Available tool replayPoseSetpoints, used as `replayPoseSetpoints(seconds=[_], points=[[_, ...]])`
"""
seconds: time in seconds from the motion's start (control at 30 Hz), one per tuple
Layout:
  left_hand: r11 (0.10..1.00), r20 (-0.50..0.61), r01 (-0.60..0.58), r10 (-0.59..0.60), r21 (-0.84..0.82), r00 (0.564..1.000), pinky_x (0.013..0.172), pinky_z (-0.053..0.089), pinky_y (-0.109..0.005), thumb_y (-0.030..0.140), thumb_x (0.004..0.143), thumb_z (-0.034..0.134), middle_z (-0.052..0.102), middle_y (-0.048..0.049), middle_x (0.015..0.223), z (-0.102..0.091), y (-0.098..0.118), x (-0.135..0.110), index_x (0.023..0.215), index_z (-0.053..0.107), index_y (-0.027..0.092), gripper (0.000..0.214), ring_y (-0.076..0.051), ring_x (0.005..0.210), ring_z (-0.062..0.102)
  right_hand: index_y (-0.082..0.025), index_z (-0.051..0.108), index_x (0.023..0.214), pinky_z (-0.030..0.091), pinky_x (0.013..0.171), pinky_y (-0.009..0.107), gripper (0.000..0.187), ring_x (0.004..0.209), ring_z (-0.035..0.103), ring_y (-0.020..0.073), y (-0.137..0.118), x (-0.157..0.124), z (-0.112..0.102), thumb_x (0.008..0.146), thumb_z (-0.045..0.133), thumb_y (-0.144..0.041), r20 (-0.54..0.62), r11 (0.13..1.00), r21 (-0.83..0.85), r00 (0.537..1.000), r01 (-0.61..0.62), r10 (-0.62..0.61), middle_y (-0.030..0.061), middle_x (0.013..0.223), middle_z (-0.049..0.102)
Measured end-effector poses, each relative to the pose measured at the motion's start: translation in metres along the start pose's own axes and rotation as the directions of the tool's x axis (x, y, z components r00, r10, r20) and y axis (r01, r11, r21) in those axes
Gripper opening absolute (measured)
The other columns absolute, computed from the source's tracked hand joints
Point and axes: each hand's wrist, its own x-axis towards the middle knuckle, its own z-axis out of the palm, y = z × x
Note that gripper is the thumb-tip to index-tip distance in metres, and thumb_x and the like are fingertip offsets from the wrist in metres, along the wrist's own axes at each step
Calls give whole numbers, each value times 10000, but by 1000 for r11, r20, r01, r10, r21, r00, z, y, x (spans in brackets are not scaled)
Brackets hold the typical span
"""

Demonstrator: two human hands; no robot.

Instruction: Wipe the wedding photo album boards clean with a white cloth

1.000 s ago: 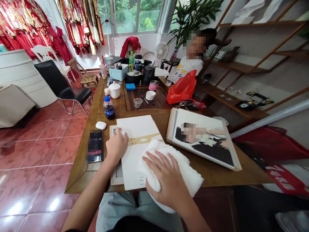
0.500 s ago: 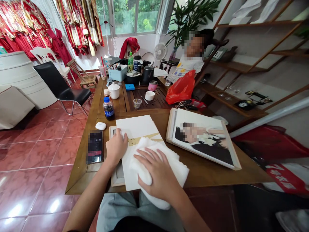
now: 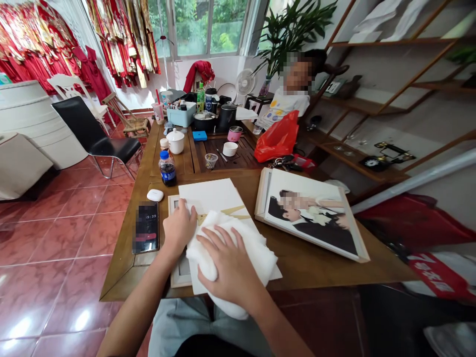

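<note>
A white board (image 3: pixel 208 191) with a gold scissors-like shape on it lies over a pale picture frame (image 3: pixel 180 277) at the table's near edge. My left hand (image 3: pixel 179 225) holds the left edge of the board, fingers curled and thumb on its face. My right hand (image 3: pixel 228 258) presses on a bunched white cloth (image 3: pixel 256 248), fingers bent over it. This cloth covers the lower part of the board, hiding much of the gold shape.
To the right lies a framed photo (image 3: pixel 312 213) of a couple. A phone (image 3: pixel 146 228), a white earbud case (image 3: pixel 155 195) and a dark drink bottle (image 3: pixel 167 171) line the left. Farther back are a red bag (image 3: pixel 277 139), a white bowl (image 3: pixel 230 148) and a seated person (image 3: pixel 284 106).
My right hand has slid left across the board with the white cloth, baring the board's lower right corner. My left hand has stayed in place.
</note>
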Motion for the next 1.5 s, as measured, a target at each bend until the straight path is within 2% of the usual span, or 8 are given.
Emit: replayPoseSetpoints(seconds=[0.17,0.27,0.53,0.67,0.9,1.07,1.3,1.5], points=[[1000,10,1,-1,12,1000,757,504,-346,451,1035,356,753,-133,1128,-3,0,0,1348,451,199,412,-302,975,748,-222,590,1347,151,1197,606,540,1394,419,360,-7,8,1,842,574,-413,4,999,42,1000,4,-4,115,1459,581],[1000,1,3,-3,13,1000,751,503,-358,449,1036,351,755,-135,1114,-2,0,1,1333,456,198,403,-312,971,747,-235,605,1320,192,1191,586,520,1386,442,342,8,4,-4,823,586,-387,-6,999,38,1000,-17,17,96,1460,587],[1000,8,7,-7,7,1000,753,499,-363,455,1036,345,752,-134,1124,0,0,1,1337,458,206,407,-314,972,744,-224,630,1287,286,1130,607,445,1341,501,352,54,-14,-13,886,508,-376,-163,982,-101,976,-160,142,82,1431,620],[1000,8,2,-2,4,1000,768,497,-365,454,1039,342,752,-129,1130,1,-1,1,1340,451,213,401,-307,967,745,-203,626,1301,256,1138,631,468,1352,477,379,38,-9,-6,880,532,-383,-166,982,-115,977,-151,131,101,1449,605],[1000,5,12,-12,-3,1000,767,496,-352,456,1035,358,754,-119,1134,2,-1,2,1341,449,213,401,-293,963,748,-213,594,1348,151,1179,641,520,1395,416,381,-4,11,6,876,546,-427,-53,1000,-12,999,-3,2,97,1472,577],[1000,-12,8,-8,-14,1000,765,494,-351,457,1035,362,756,-116,1126,3,-2,2,1331,450,218,391,-294,967,746,-241,609,1313,187,1180,598,496,1388,442,347,8,6,0,840,565,-383,-43,1000,9,999,-7,8,79,1472,582],[1000,1,-1,1,-12,1000,775,494,-354,460,1039,345,750,-134,1135,3,-2,2,1327,457,212,396,-296,966,745,-229,619,1296,264,1122,614,445,1344,491,358,47,-13,-9,887,502,-359,-179,987,-86,977,-134,117,85,1433,620],[1000,-10,-9,9,1,1000,747,499,-359,452,1039,343,751,-129,1123,3,-1,1,1319,458,209,389,-311,962,747,-203,615,1326,207,1150,631,497,1376,444,384,24,-9,-2,875,537,-398,-127,992,-76,988,-103,93,96,1473,584]])
